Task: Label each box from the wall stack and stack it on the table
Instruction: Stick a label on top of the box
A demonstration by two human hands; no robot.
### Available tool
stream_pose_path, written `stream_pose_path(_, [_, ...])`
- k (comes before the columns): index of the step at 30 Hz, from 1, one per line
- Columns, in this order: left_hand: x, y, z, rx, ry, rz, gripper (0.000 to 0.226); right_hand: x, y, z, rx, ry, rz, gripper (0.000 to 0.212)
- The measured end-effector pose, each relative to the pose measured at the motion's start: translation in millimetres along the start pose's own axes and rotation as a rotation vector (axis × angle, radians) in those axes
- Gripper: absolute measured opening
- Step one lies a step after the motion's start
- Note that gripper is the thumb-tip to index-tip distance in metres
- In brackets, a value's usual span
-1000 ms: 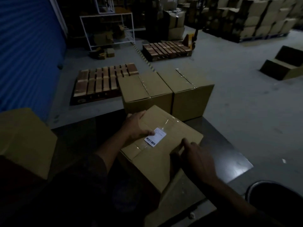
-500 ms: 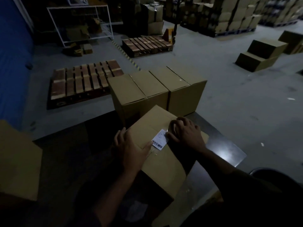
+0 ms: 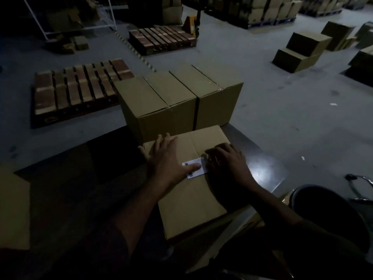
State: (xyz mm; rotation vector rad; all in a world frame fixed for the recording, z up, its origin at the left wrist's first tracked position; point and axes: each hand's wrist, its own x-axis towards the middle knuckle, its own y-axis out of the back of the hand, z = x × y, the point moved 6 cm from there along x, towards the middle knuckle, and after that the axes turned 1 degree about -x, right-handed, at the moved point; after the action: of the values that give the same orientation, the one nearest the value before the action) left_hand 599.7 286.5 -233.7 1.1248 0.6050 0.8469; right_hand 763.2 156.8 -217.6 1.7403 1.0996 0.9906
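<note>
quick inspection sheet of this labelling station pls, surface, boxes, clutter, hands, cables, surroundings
surface: dark glossy table, with a bright glare patch near its right corner.
job's things: near cardboard box lies flat on the table with a white barcode label on its top; two sealed boxes stand side by side behind it.
clutter: another cardboard box at the left edge; a dark round bin at lower right.
grips: left hand flat on the box, thumb on the label; right hand pressing beside the label's right edge.
cables: nothing seen.
surroundings: dim warehouse, two wooden pallets on a grey floor, stacked cartons beyond.
</note>
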Motion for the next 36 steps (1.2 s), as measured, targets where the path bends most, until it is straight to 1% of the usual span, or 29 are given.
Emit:
stream_pose_path(2, [-2,0,-4,0.002,0.0,-0.005,0.127,12,-2,3,0.032,0.058,-0.025,0.033])
stream_pose_path(3, [-3,1,-5,0.007,-0.007,-0.025,0.129,16,-2,5,0.031,0.081,-0.035,0.033])
stream_pose_path(5, [-3,1,-6,0.026,-0.018,-0.074,0.131,21,-4,5,0.018,0.121,-0.068,0.037])
stream_pose_path(7, [-3,1,-6,0.057,-0.012,-0.082,0.131,24,-7,5,0.023,0.145,-0.111,0.042])
stream_pose_path(10, [-2,1,-7,0.068,0.002,-0.048,0.133,27,-9,3,0.005,0.153,-0.147,0.047])
stream_pose_path(13, [-5,0,-10,0.029,-0.003,-0.001,0.131,33,-13,-2,-0.032,0.168,-0.155,0.042])
stream_pose_path(16, [-10,2,-11,0.024,0.013,0.028,0.127,41,-20,-6,-0.074,0.18,-0.169,0.053])
stream_pose_path(17, [-12,3,-10,0.018,0.028,0.039,0.126,43,-22,-7,-0.074,0.184,-0.177,0.053])
stream_pose_path(21, [-21,3,-9,-0.048,0.088,0.058,0.128,43,-24,-6,0.024,0.226,-0.179,0.042])
stream_pose_path(23, [-23,4,-9,-0.101,0.099,0.056,0.127,43,-26,-10,0.006,0.267,-0.192,0.039])
stream_pose_path(27, [-24,6,-10,-0.142,0.083,0.077,0.122,49,-25,-17,0.053,0.243,-0.232,0.034])
stream_pose_path(29, [-24,5,-11,-0.141,0.07,0.087,0.118,50,-23,-17,0.101,0.21,-0.231,0.04])
stream_pose_path(31, [-23,3,-13,-0.141,0.071,0.095,0.117,48,-22,-20,0.113,0.214,-0.243,0.055])
stream_pose_path(32, [-22,3,-14,-0.136,0.072,0.099,0.117,46,-23,-23,0.109,0.229,-0.256,0.059])
stream_pose_path(35, [-20,2,-16,-0.132,0.076,0.098,0.116,47,-26,-32,0.085,0.239,-0.266,0.047])
stream_pose_path(36, [-20,2,-16,-0.132,0.075,0.094,0.115,47,-26,-34,0.095,0.229,-0.267,0.046])
